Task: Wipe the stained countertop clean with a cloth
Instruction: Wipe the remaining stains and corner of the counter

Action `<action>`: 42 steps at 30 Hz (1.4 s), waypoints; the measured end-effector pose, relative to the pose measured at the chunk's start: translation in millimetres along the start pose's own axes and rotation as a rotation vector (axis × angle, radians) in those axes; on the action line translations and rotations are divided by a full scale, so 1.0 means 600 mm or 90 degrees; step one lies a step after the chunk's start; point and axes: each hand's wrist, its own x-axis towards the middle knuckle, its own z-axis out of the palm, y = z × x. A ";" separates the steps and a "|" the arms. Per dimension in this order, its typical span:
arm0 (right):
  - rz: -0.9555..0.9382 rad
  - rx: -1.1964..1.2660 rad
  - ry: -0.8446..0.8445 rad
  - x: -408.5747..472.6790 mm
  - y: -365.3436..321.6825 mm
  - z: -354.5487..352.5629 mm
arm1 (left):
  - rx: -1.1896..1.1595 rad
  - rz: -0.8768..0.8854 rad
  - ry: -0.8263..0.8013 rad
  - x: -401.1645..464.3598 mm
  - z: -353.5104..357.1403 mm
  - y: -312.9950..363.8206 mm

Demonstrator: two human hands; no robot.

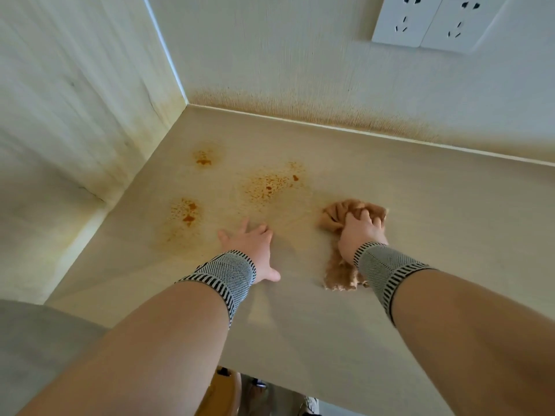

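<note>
A pale beige countertop (420, 223) fills the view, running into a corner at the back left. Three orange-brown stains mark it: a small one (203, 159) near the corner, a larger speckled one (271, 184) in the middle, and another (184, 214) at the left. My right hand (362, 232) grips a bunched tan cloth (339, 214) and holds it down on the counter, right of the middle stain. The cloth's tail (341, 273) trails back under my wrist. My left hand (250, 247) rests flat on the counter with fingers spread, just below the stains.
Walls close the counter at the left and back; the back wall's foot (315, 115) is stained brown. Two white sockets (432, 19) sit high on the back wall. The counter's front edge (330, 394) runs at the bottom, with a yellow object (220, 388) below it.
</note>
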 end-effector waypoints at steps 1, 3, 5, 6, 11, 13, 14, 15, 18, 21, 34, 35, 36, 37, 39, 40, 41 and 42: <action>-0.014 -0.013 0.014 -0.008 -0.022 0.003 | 0.004 -0.002 0.000 0.002 -0.004 0.002; -0.140 -0.024 0.015 -0.033 -0.071 0.011 | -0.012 -0.011 0.011 0.011 -0.013 0.001; -0.311 -0.055 -0.032 -0.044 -0.092 0.028 | -0.045 -0.018 0.038 0.019 -0.020 0.000; -0.372 -0.091 -0.054 -0.036 -0.086 0.035 | -0.050 -0.018 0.053 0.022 -0.024 0.001; -0.194 -0.018 0.002 0.022 0.022 0.004 | -0.031 -0.008 0.027 0.036 -0.046 0.019; -0.069 0.015 0.001 0.019 0.038 -0.011 | -0.019 -0.014 -0.003 0.041 -0.045 0.026; -0.045 0.025 -0.002 0.018 0.030 -0.012 | -0.016 -0.017 -0.013 0.043 -0.042 0.029; -0.048 0.030 0.001 0.012 0.015 -0.013 | -0.017 -0.020 -0.017 0.045 -0.038 0.030; -0.232 -0.022 -0.014 -0.010 -0.039 0.002 | -0.037 -0.025 -0.019 0.050 -0.030 0.027; -0.371 -0.115 -0.084 0.001 -0.040 0.016 | -0.044 -0.024 -0.020 0.051 -0.028 0.029; -0.288 -0.028 -0.036 -0.012 -0.044 0.006 | -0.056 -0.047 -0.028 0.046 -0.029 0.031; -0.337 -0.063 -0.056 -0.012 -0.046 0.007 | -0.058 -0.040 -0.027 0.049 -0.027 0.030; -0.377 -0.101 -0.075 0.000 -0.042 0.008 | -0.055 -0.034 -0.028 0.050 -0.026 0.030; -0.403 -0.135 -0.080 0.017 -0.029 0.007 | -0.050 -0.033 -0.029 0.051 -0.028 0.031; -0.377 -0.119 -0.052 0.049 0.005 0.004 | -0.045 -0.042 -0.033 0.046 -0.032 0.034; -0.299 -0.071 -0.030 0.059 0.023 -0.001 | -0.043 -0.046 -0.034 0.044 -0.033 0.035; -0.201 -0.019 -0.014 0.061 0.037 -0.011 | -0.040 -0.045 -0.035 0.042 -0.034 0.036; -0.116 0.014 -0.011 0.062 0.044 -0.017 | -0.036 -0.042 -0.036 0.041 -0.035 0.038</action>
